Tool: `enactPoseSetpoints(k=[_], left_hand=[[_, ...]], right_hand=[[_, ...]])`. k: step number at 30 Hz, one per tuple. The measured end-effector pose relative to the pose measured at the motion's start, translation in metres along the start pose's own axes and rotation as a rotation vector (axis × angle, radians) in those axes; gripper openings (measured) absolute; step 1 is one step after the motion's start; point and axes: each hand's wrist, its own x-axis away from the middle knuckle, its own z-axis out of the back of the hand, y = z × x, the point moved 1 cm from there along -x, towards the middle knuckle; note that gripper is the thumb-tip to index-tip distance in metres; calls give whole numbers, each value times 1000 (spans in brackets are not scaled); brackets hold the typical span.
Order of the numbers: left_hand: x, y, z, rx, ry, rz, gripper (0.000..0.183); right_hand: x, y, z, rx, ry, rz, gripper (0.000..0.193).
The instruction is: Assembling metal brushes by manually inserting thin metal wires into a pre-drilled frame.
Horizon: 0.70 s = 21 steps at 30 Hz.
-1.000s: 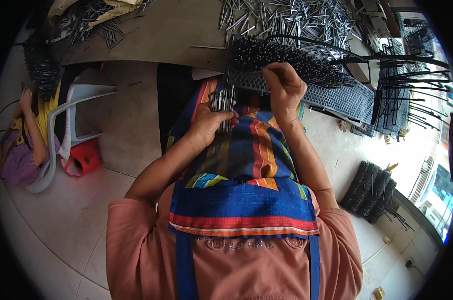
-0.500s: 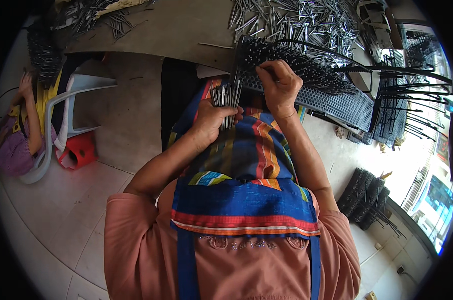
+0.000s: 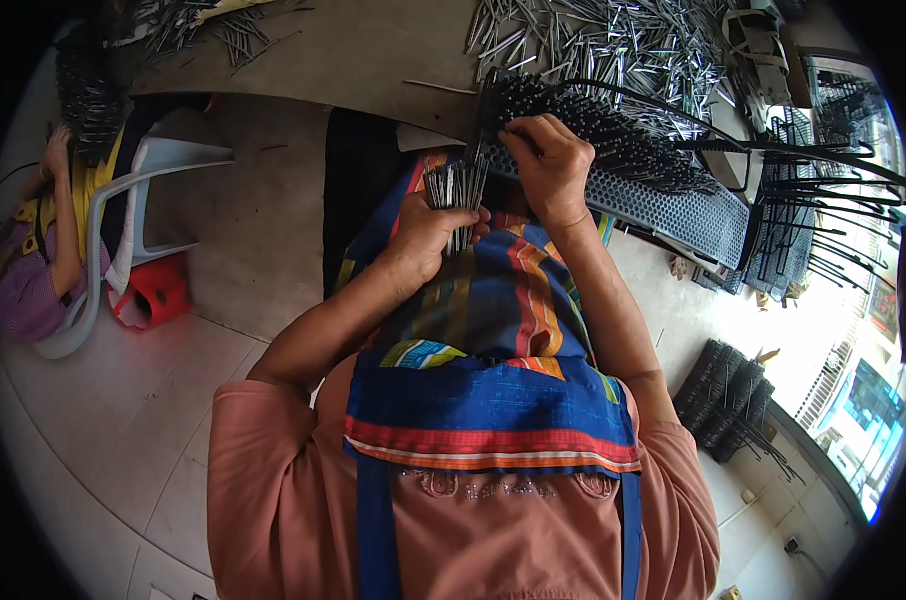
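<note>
My left hand (image 3: 418, 238) is wrapped round an upright bundle of thin dark metal rods (image 3: 455, 186), thumb across the front, above my striped apron (image 3: 483, 300). Beyond it lies a perforated metal rack (image 3: 673, 210), its holes partly filled with dense rows of dark rods (image 3: 598, 120). At the rack's near left end is my right hand (image 3: 555, 165), thumb and forefinger pinched together above the holes. What those fingertips hold, if anything, is too small to make out.
A heap of loose metal rods (image 3: 613, 45) covers the table's (image 3: 363, 65) far right. Racks with long black hooked handles (image 3: 823, 180) stand at right; more dark bundles (image 3: 723, 395) sit on the floor. Left, another person (image 3: 58, 230) works beside a grey chair (image 3: 163, 160) and red stool (image 3: 153, 293).
My right hand has shifted slightly left along the rack, still pinched. My left hand keeps its hold on the rods, nearly in place.
</note>
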Motion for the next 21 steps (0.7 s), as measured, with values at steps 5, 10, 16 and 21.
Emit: enactPoseSetpoints(k=[5,10,16,21], left_hand=[[-3,-2,2,35,-4,5,19],[-5,-3,3,63,-2,8,20],[-6,-3,4,112,0,10,23],[-7,-2,4,128,16,22,23]], right_hand=[[5,6,-5,-22,-29,22,12],[5,-3,-4,-38,5,-61,13],[-3,0,-5,8,15,-7,13],[2,2,0,-12,13,-51,13]])
